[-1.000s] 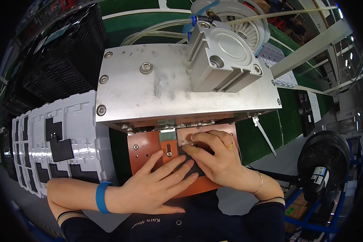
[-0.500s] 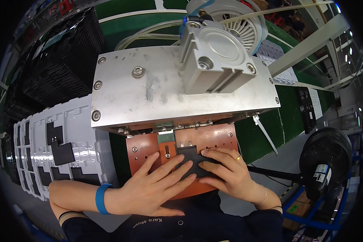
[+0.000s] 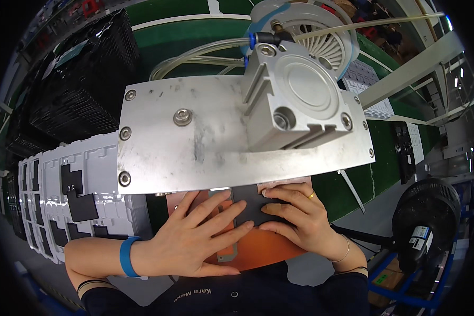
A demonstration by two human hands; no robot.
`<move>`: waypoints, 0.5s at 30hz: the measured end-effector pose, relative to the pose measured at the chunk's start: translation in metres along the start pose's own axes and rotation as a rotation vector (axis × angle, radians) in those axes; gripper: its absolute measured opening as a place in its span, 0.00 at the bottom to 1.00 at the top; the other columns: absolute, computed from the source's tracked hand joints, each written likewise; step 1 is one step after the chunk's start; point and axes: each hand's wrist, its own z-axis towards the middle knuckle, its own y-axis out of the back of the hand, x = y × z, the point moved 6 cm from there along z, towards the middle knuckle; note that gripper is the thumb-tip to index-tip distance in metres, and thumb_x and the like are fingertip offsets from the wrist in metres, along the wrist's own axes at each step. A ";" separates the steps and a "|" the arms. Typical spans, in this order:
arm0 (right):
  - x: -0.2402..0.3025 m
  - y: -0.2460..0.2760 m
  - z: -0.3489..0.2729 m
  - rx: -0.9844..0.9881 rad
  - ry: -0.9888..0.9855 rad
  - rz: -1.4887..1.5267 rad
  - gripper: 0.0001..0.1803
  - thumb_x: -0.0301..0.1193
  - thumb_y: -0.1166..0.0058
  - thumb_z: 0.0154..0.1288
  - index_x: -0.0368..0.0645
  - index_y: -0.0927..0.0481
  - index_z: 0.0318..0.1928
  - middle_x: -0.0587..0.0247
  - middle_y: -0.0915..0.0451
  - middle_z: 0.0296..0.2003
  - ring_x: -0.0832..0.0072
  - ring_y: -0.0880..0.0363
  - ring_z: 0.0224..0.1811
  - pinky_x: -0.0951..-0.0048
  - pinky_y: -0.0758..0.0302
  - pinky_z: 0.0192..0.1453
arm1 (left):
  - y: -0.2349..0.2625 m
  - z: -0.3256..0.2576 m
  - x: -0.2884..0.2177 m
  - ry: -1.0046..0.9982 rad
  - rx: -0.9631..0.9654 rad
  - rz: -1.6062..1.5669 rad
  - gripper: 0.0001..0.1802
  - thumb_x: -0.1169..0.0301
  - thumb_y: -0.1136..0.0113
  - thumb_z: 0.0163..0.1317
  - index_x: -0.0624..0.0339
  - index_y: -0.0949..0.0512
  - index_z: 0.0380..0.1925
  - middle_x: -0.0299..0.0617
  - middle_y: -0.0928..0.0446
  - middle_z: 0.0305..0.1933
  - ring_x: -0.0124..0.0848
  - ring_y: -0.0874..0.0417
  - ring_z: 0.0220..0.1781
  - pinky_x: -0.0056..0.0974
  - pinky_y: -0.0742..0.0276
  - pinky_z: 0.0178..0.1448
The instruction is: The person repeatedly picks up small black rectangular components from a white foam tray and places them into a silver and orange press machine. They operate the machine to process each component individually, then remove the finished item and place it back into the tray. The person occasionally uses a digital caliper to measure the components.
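Note:
A flat dark grey piece [image 3: 246, 213] lies on the orange-brown fixture plate [image 3: 268, 247], below the front edge of a metal press block [image 3: 195, 142]. My left hand [image 3: 195, 237] rests palm down with fingers spread, its fingertips on the left part of the piece. Bent but apart, the fingers of my right hand [image 3: 300, 218] touch the piece's right side, the thumb near its lower corner. The block's front edge hides the far end of the piece.
A silver air cylinder [image 3: 300, 100] with clear hoses tops the block. At left stands a white tray [image 3: 102, 158] with dark pieces, near stacked black trays [image 3: 79, 79]. A black round-headed device [image 3: 426, 210] stands at right, a white fan [image 3: 332, 31] behind.
The press block now appears lower in view and covers the far end of the dark piece and fixture. My hands stay on the piece, the left fingers shifted slightly.

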 end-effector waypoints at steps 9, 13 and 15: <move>-0.003 -0.002 -0.004 0.021 -0.028 0.001 0.16 0.35 0.28 0.49 0.44 0.17 0.38 0.63 0.20 0.50 0.66 0.24 0.49 0.68 0.27 0.50 | 0.002 0.002 0.000 -0.002 -0.014 0.004 0.38 0.31 0.44 0.57 0.42 0.23 0.61 0.44 0.31 0.68 0.46 0.32 0.64 0.50 0.36 0.63; -0.003 -0.001 -0.003 0.025 -0.052 0.004 0.15 0.36 0.28 0.50 0.45 0.17 0.37 0.64 0.20 0.48 0.65 0.25 0.48 0.66 0.28 0.51 | 0.000 0.002 0.001 0.003 -0.003 0.002 0.38 0.31 0.44 0.57 0.42 0.23 0.61 0.44 0.30 0.68 0.45 0.31 0.62 0.48 0.34 0.60; -0.004 -0.001 -0.003 0.032 -0.064 0.016 0.15 0.36 0.28 0.50 0.45 0.17 0.37 0.64 0.20 0.48 0.64 0.24 0.48 0.65 0.28 0.52 | -0.001 0.001 0.001 0.018 0.010 -0.009 0.38 0.32 0.44 0.57 0.42 0.23 0.61 0.43 0.30 0.68 0.45 0.31 0.62 0.48 0.34 0.59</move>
